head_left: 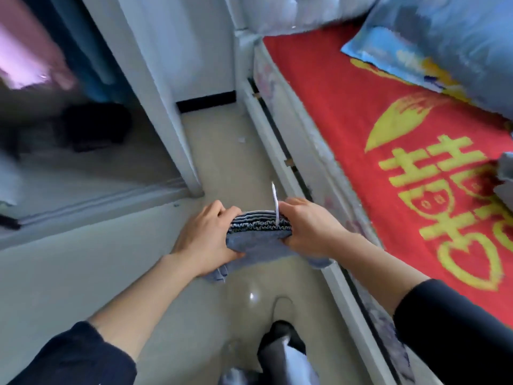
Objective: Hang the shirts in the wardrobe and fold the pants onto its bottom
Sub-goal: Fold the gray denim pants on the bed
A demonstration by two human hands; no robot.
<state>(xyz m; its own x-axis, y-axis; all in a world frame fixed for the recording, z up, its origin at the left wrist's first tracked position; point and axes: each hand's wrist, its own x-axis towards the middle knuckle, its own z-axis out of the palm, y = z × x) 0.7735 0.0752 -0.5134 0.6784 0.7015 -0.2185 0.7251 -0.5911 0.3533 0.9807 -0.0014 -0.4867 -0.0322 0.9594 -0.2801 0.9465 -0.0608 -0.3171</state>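
Note:
Folded blue-grey pants (258, 240) with a gathered elastic waistband and a white drawstring sticking up are held in the air over the floor. My left hand (205, 237) grips their left end, and my right hand (308, 229) grips the right end. The open wardrobe (91, 151) stands to the left, blurred. A dark folded garment (97, 126) lies on its pale bottom, and pink and blue clothes (36, 51) hang above it.
A bed with a red and yellow blanket (388, 129) runs along the right, with a blue pillow (444, 37) at its head. The white wardrobe post (177, 134) and its sill border a narrow strip of beige floor (227, 151). My foot (283, 348) shows below.

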